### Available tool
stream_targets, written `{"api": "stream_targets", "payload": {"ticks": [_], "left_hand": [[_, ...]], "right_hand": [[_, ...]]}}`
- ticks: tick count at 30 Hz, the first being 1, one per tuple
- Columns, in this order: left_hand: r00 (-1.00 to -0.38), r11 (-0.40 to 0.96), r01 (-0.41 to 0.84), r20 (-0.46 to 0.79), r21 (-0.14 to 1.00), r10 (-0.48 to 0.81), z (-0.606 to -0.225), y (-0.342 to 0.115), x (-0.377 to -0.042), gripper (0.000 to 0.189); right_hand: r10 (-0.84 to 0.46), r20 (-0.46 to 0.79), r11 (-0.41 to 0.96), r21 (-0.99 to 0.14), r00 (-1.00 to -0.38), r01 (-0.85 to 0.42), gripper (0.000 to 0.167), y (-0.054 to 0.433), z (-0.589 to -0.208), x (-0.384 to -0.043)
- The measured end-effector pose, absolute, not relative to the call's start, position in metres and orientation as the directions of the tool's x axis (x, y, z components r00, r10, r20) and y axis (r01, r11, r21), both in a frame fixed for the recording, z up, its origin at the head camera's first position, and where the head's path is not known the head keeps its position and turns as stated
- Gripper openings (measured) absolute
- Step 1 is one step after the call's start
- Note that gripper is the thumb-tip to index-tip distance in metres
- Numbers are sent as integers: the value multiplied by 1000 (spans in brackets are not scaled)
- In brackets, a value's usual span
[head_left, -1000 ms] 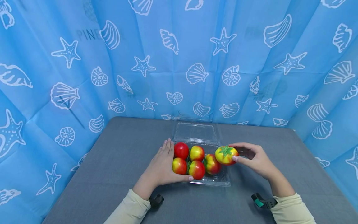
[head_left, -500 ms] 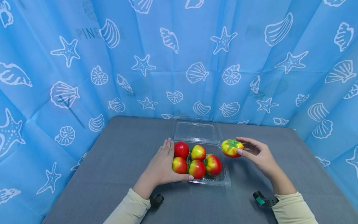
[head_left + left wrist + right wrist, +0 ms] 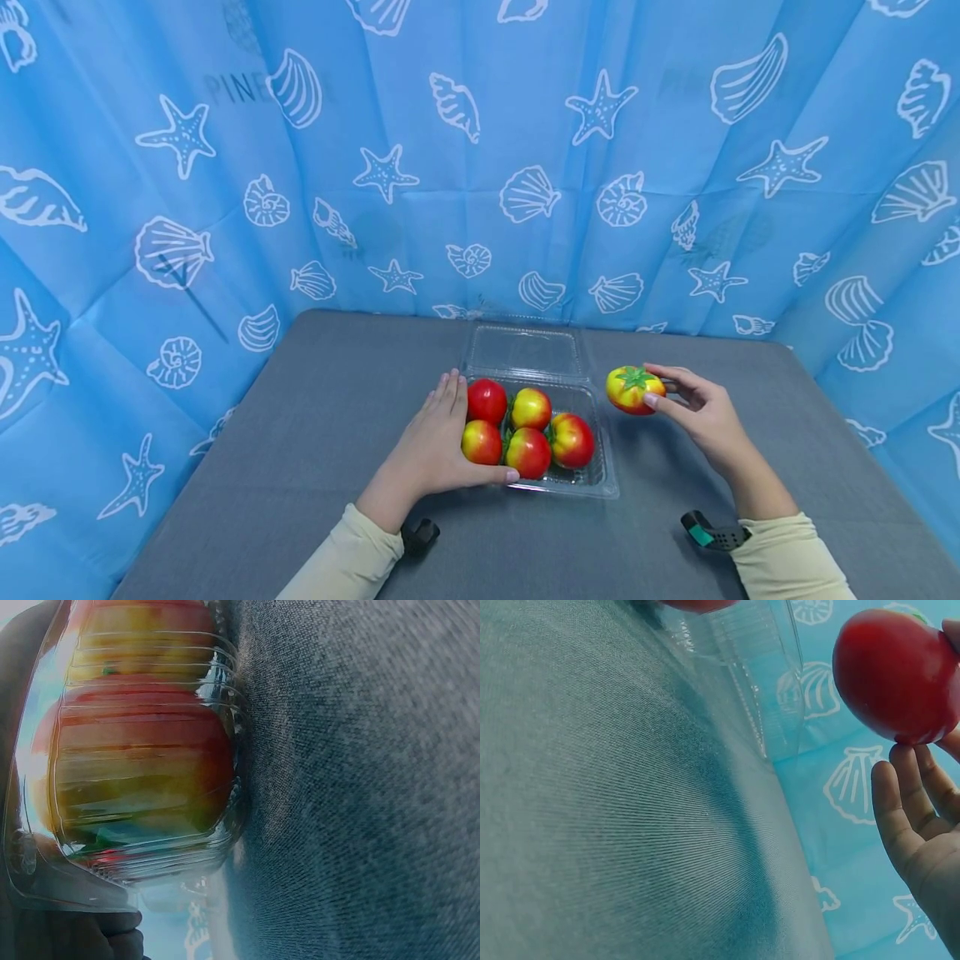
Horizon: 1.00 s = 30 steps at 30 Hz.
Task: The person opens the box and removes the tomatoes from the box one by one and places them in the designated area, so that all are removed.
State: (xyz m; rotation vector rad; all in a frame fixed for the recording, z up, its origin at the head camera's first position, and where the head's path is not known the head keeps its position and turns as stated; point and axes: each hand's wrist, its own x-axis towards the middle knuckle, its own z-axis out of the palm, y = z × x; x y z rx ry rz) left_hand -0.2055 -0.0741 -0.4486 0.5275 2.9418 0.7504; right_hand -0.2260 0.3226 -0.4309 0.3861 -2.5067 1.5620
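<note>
In the head view a red-and-yellow tomato [image 3: 628, 393] with a green leafy top is pinched between the thumb and fingers of my right hand [image 3: 708, 417]. It is to the right of a clear plastic clamshell box [image 3: 606, 467]. From the right wrist view, the tomato's red underside [image 3: 892, 679] shows above the grey cloth. Several more tomatoes [image 3: 529, 454] sit in the box, with a bare spot at its back right. My left hand [image 3: 427, 454] rests against the box's left side, fingers straight and thumb along the front rim. Through the ribbed wall, tomatoes [image 3: 142, 757] appear in the left wrist view.
The box's transparent lid [image 3: 525, 352] lies folded back behind it. Grey cloth covers the table [image 3: 337, 375], whose far edge meets a blue curtain [image 3: 480, 167] printed with shells and starfish.
My right hand has carried the tomato from over the box's right side, up and out to the right. My left hand stays in place at the box.
</note>
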Motion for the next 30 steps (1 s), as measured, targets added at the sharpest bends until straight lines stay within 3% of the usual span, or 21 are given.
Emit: {"api": "stream_targets", "payload": {"ticks": [20, 30], "left_hand": [[-940, 821, 309, 25, 480, 339, -448, -74, -205, 138], [-941, 828, 305, 16, 470, 338, -449, -74, -206, 140]], "right_hand": [[-83, 170, 369, -910, -982, -189, 44, 335, -432, -227], [-2, 117, 437, -893, -993, -106, 57, 348, -435, -231]]}}
